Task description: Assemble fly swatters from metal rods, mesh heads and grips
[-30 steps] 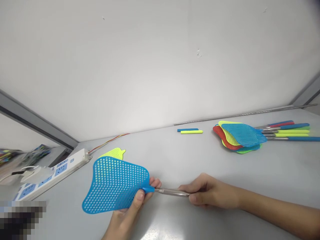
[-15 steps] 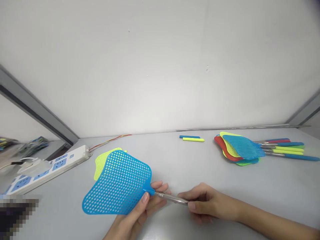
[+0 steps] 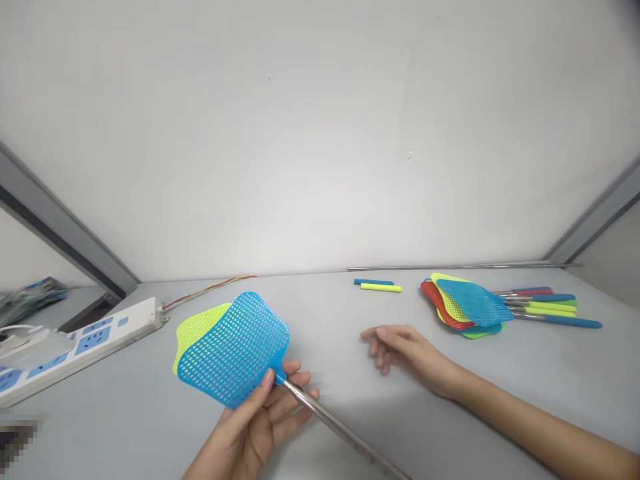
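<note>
My left hand [image 3: 260,420] grips a blue fly swatter [image 3: 234,348] at the neck, where the mesh head meets its metal rod [image 3: 340,430]. The rod is drawn out long and slants toward the lower right. The blue head hovers over a yellow-green swatter head [image 3: 193,331] lying on the grey table [image 3: 320,333]. My right hand [image 3: 407,353] hangs above the table to the right of the swatter, fingers loosely spread, holding nothing.
A pile of finished swatters [image 3: 467,303] in red, yellow, blue and green lies at the right, handles pointing right. Two loose grip sleeves, blue and yellow [image 3: 380,285], lie near the back wall. A white power strip [image 3: 80,340] sits at the left.
My right hand has let go of the rod and moved up and away. The rod now reaches much farther toward the lower right. The swatter head has tilted upward.
</note>
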`<move>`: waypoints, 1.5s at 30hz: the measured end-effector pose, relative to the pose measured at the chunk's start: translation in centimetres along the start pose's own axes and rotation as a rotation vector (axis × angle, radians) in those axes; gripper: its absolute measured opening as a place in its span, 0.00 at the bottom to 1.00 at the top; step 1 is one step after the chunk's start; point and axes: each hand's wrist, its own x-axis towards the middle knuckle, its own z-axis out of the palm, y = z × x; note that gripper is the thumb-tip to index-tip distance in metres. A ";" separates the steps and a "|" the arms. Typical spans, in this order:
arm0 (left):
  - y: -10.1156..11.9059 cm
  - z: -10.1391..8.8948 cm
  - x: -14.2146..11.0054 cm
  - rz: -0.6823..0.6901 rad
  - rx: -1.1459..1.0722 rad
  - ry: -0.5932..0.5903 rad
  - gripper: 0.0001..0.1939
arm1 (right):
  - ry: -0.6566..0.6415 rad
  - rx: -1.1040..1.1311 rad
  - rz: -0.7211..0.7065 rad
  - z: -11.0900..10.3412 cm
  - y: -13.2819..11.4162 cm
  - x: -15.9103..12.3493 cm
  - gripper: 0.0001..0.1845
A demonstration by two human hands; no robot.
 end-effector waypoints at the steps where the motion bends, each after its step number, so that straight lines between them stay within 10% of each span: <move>1: 0.1 0.1 -0.1 -0.003 -0.001 0.022 0.10 | 0.056 -0.011 -0.020 -0.4 -0.3 0.2 0.17; 12: 0.6 0.2 -0.6 0.035 0.021 0.058 0.09 | 0.334 -0.226 0.097 -3.7 -2.8 4.1 0.31; 22: 0.9 -0.1 -0.3 0.034 -0.044 0.063 0.06 | 0.376 -0.340 0.204 -5.6 -3.0 6.9 0.14; 45: 1.4 -2.2 2.7 0.183 -0.399 0.031 0.11 | 0.420 -0.234 -0.109 -1.4 -2.5 3.1 0.10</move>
